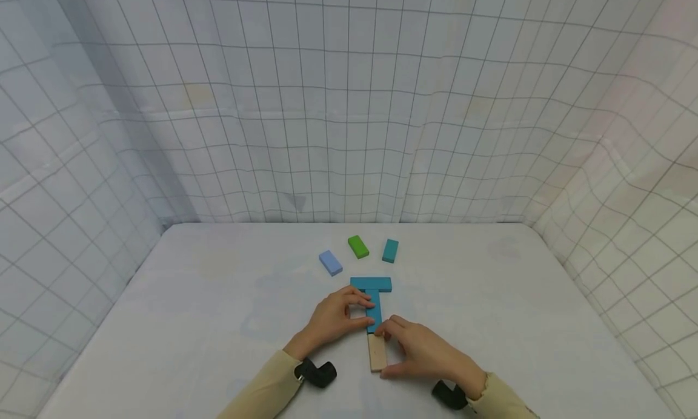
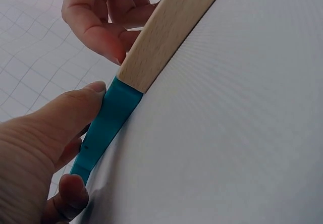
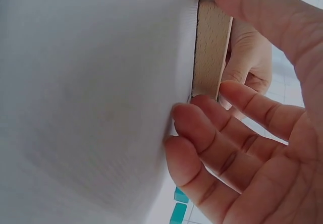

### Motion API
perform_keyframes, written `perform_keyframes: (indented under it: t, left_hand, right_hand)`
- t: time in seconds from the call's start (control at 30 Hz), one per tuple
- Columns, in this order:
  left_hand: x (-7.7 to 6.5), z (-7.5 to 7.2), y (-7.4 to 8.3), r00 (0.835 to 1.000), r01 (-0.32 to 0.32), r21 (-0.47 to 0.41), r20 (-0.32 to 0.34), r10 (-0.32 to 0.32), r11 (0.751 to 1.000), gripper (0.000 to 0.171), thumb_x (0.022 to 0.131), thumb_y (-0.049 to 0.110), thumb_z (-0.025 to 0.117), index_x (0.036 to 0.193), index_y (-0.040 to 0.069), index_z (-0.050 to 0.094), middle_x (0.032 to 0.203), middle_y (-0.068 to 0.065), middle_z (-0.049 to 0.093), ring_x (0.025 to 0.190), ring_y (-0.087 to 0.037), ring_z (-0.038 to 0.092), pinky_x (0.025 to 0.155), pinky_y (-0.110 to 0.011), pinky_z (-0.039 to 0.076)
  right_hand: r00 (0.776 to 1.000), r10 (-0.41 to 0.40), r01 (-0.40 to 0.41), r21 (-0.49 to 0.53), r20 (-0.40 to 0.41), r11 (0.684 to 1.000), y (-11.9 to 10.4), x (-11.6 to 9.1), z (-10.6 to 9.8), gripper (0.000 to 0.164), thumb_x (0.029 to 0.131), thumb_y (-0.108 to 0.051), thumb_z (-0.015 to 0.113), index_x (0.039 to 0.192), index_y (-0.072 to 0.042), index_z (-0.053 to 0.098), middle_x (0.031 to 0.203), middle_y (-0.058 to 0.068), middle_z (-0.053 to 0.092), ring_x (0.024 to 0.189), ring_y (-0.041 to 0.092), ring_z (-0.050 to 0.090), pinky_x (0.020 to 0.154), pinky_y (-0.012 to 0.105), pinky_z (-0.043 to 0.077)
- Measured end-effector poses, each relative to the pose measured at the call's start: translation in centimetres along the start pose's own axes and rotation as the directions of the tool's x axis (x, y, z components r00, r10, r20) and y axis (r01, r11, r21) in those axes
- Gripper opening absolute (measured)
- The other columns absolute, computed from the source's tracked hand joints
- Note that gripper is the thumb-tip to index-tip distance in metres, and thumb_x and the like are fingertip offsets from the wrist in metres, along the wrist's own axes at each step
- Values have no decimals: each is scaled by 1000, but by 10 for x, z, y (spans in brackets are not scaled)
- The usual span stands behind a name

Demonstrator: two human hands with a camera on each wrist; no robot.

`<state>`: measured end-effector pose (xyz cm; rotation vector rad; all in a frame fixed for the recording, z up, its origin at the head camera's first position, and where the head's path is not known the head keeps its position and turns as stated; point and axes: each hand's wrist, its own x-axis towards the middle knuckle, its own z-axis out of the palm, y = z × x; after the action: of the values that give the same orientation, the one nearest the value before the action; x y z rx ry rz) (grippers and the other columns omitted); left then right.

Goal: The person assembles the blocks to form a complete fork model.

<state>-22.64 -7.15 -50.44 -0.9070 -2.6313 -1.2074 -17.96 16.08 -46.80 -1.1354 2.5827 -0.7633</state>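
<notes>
A plain wooden block [image 1: 377, 353] lies end to end with a blue block [image 1: 374, 327] on the white table, in one line toward the person. Across the far end of that line lies another blue block [image 1: 382, 284], making a T shape. My left hand [image 1: 332, 315] holds the upright blue block, thumb and fingertips on it from the left. My right hand [image 1: 428, 351] grips the wooden block from the right, thumb at its near end and fingertips by the joint. In the left wrist view, the wooden block [image 2: 164, 32] meets the blue block [image 2: 112, 120].
Beyond the T lie a periwinkle block [image 1: 330, 263], a green block [image 1: 358, 247] and a teal block [image 1: 389, 250], apart from one another. White gridded cloth [image 1: 349, 134] hangs behind the table [image 1: 218, 298] and along both sides.
</notes>
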Motion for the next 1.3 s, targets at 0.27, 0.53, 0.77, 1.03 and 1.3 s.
perform_keyframes:
  t: [0.27, 0.53, 0.77, 1.03, 1.3]
  left_hand:
    - [0, 0, 1, 1000, 1, 2, -3, -1, 1000, 31, 78, 38, 78, 105, 22, 74, 109, 13, 60, 59, -1, 46, 52, -20, 40]
    - [0, -1, 1, 1000, 5, 15, 2, -5, 1000, 31, 79, 39, 77, 106, 22, 74, 110, 13, 60, 59, 0, 46, 53, -20, 40]
    - [0, 0, 0, 1000, -4, 30, 9, 3, 1000, 31, 80, 40, 76, 106, 23, 74, 110, 12, 60, 59, 0, 46, 53, -19, 40]
    - [0, 0, 0, 1000, -7, 26, 12, 6, 1000, 31, 80, 40, 76, 106, 22, 73, 110, 12, 60, 60, 0, 46, 54, -19, 41]
    - [-1, -6, 2, 998, -21, 3, 64, 21, 1000, 22, 90, 27, 67, 110, 19, 72, 114, 9, 59, 68, -3, 52, 57, -20, 42]
  right_hand:
    - [1000, -19, 19, -12, -25, 1000, -1, 2, 2, 52, 79, -46, 75, 118, -21, 52, 98, -10, 50, 68, 3, 46, 61, 20, 41]
    - [999, -3, 3, -16, -38, 1000, -1, 2, 3, 52, 78, -45, 76, 117, -21, 52, 99, -9, 50, 73, 3, 49, 65, 21, 42]
    - [999, 13, -14, -10, -40, 1000, -3, 2, 3, 52, 77, -43, 78, 115, -21, 51, 98, -9, 50, 72, 4, 50, 66, 22, 44]
    - [999, 6, -7, -19, -35, 1000, -2, 2, 4, 54, 77, -45, 77, 117, -21, 51, 98, -9, 49, 70, 3, 49, 65, 21, 43]
    - [999, -15, 14, -15, -49, 1000, 0, 1, 4, 58, 76, -53, 74, 118, -21, 50, 99, -9, 49, 70, 4, 49, 65, 21, 43]
